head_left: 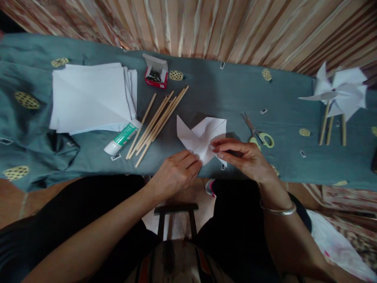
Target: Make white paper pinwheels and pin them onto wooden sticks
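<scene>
Between my hands is a white paper pinwheel (203, 135), its blades partly folded toward the middle, at the front edge of the cloth-covered table. My left hand (179, 169) pinches its lower left edge, thumb and fingers pressed together. From the right, my right hand (240, 155) grips the paper near the centre between thumb and fingers. Just beyond that hand lie scissors (256, 133) with pale green handles, blades apart. Several wooden sticks (159, 122) lie in a loose bundle to the left of the paper.
A stack of white paper (88, 98) lies at the left, with a glue stick (123, 136) against its corner. Behind the sticks stands an open red box (156, 74) of small dark metal pieces. Finished pinwheels (338, 92) on sticks lie at the far right. A curtain (194, 27) hangs behind.
</scene>
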A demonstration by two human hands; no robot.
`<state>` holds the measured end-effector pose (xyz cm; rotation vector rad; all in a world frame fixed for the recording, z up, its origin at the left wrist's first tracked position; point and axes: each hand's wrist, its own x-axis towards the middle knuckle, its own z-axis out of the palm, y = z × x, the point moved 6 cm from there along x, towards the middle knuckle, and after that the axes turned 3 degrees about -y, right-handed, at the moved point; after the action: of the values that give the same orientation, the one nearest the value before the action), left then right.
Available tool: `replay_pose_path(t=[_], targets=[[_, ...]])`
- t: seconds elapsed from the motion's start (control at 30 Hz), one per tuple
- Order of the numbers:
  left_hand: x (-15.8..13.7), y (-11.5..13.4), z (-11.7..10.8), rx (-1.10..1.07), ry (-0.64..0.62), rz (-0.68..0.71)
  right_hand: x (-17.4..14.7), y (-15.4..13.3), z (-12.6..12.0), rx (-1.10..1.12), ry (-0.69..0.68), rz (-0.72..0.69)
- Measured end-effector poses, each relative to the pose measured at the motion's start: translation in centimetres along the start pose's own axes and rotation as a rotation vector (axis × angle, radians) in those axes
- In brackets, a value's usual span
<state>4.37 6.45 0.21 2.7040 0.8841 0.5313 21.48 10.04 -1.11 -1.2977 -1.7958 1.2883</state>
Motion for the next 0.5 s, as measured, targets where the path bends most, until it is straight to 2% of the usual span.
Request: replay_pose_path(t=[0.17,0.5], targets=[[-0.2,0.3,0.3,-0.004,0.014,0.016,0.2,0.2,0.7,-0.116,0.110,-0.013],[-0.3,0.4,0.7,-0.037,0.028,-0.005,0.5,-1.6,1.5,-0.425,0.200,-0.063]])
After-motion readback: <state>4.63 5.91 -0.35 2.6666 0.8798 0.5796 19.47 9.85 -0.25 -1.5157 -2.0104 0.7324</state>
